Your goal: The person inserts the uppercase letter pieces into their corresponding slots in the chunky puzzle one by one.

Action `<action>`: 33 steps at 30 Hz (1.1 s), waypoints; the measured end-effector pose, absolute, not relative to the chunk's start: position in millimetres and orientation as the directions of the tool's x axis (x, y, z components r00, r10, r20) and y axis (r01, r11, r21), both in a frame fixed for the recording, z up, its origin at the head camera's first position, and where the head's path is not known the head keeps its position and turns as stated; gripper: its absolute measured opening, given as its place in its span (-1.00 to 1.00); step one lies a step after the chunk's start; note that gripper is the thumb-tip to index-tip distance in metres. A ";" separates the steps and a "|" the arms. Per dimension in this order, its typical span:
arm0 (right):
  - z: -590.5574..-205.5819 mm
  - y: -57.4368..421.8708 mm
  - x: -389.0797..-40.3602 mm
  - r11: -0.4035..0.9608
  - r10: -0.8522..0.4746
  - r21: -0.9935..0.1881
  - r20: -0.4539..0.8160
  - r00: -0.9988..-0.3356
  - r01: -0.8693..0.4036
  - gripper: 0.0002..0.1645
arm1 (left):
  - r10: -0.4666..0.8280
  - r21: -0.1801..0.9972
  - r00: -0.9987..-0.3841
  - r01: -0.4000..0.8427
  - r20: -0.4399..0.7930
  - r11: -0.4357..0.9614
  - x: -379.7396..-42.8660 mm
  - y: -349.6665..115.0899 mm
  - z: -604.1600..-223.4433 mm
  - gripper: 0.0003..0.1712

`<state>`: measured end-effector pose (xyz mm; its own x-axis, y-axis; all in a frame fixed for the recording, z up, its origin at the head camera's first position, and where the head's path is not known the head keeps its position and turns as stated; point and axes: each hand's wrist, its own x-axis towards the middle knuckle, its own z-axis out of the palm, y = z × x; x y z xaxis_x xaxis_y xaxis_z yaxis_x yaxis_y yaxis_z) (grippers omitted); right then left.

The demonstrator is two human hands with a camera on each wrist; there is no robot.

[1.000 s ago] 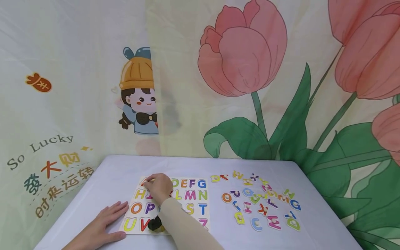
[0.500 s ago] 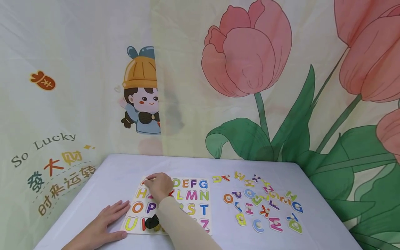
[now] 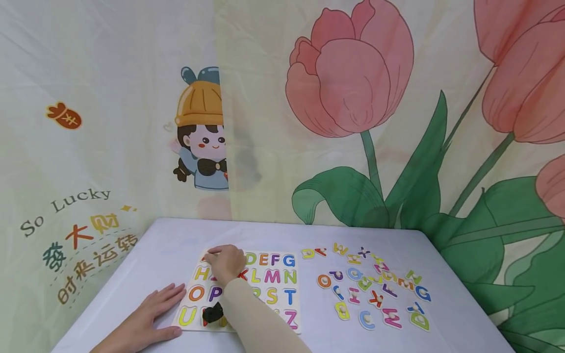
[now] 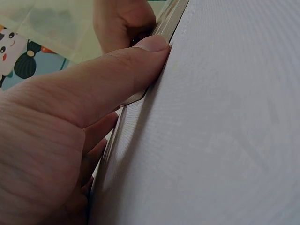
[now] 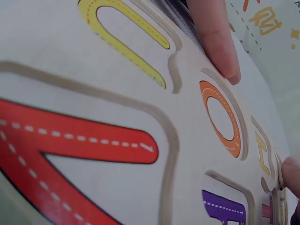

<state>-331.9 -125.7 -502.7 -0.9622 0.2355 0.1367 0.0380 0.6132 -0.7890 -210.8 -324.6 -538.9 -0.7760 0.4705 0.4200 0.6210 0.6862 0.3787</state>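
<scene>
A wooden alphabet puzzle board (image 3: 238, 329) with coloured letter recesses lies on the table. My right hand (image 3: 227, 262) reaches across to its upper left corner, fingertips pinched low over the A recess. A small letter piece appears between them, mostly hidden by the fingers; its letter does not show. In the right wrist view, the fingertip (image 5: 291, 173) is at the far end of the board, past the orange O recess (image 5: 235, 150). My left hand (image 3: 147, 316) lies spread at the board's left edge, its thumb (image 4: 152, 44) resting on the edge in the left wrist view.
Several loose knobbed letter pieces are scattered right of the board, among them a blue C (image 3: 366, 320), an orange O (image 3: 324, 280) and a blue G (image 3: 422, 293). A black wrist device (image 3: 214, 313) overlaps the board's lower row. Behind the table hangs a printed curtain (image 3: 256, 122).
The head view has shifted slightly. My right hand stays at the board's upper left corner, its fingertips settling lower over the A recess. My left hand holds its place.
</scene>
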 end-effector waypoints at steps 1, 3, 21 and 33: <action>-502.6 -126.5 -331.6 0.617 0.235 -0.786 0.140 -0.962 0.037 -0.93 | 0.473 0.370 -0.772 0.625 0.425 0.687 -210.3 -325.2 -538.8 -0.07; -503.7 -127.7 -331.8 0.635 0.226 -0.772 0.154 -0.962 0.025 -0.93 | 0.473 0.361 -0.769 0.627 0.430 0.690 -209.3 -325.9 -538.4 -0.07; -514.3 -107.8 -333.5 0.653 0.084 -0.753 0.181 -0.980 -0.084 -0.86 | 0.459 0.411 -0.800 0.595 0.386 0.691 -209.9 -322.2 -539.5 -0.06; -485.2 -54.3 -334.1 0.522 -0.188 -0.834 0.092 -0.978 -0.179 -0.69 | 0.454 0.392 -0.813 0.576 0.365 0.718 -213.2 -324.9 -538.0 -0.04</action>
